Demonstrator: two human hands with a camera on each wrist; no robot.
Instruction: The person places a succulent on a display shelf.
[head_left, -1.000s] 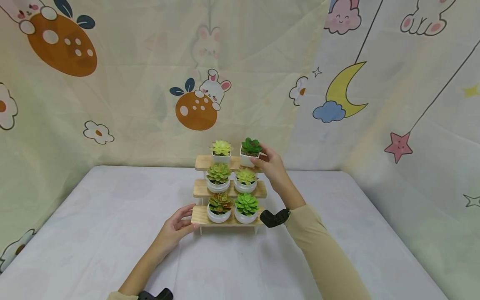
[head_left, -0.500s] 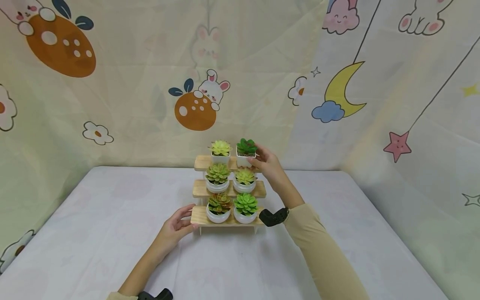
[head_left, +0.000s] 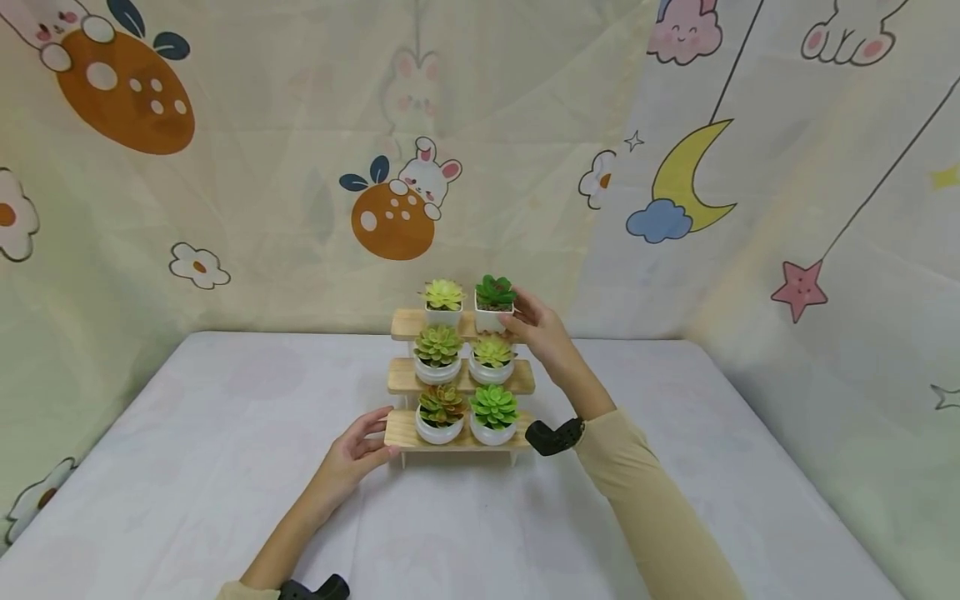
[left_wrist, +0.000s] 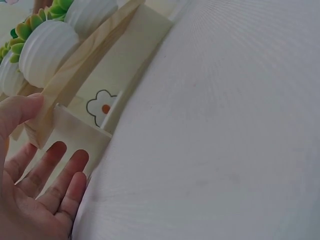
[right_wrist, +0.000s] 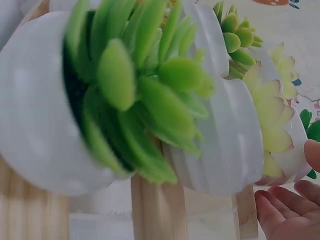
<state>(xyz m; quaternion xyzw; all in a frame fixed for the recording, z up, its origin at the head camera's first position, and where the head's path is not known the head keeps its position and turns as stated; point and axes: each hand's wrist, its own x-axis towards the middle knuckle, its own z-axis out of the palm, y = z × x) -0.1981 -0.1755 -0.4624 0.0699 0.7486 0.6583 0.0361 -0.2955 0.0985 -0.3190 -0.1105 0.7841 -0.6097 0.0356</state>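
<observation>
A three-tier wooden plant stand (head_left: 401,428) stands on the cloth and carries potted succulents, two to a tier. My left hand (head_left: 351,460) holds the left end of its bottom board; in the left wrist view the thumb (left_wrist: 31,106) lies on the board's edge, the other fingers below. My right hand (head_left: 546,335) is at the top tier, thumb and fingers around the right side of a square white pot with a dark green succulent (head_left: 495,292). Left of it sits a yellow-green succulent (head_left: 443,295). In the right wrist view, the nearer bright green succulent (right_wrist: 145,85) covers much of the stand.
White cloth (head_left: 225,467) covers the table around the stand. A printed fabric backdrop (head_left: 510,150) rises directly behind the top tier, with side panels left and right. Round white pots fill the middle and bottom tiers, close to my right forearm.
The dark green succulent's pot has shifted left along the top tier with my right hand, nearer the yellow-green one. My left hand stays on the bottom board.
</observation>
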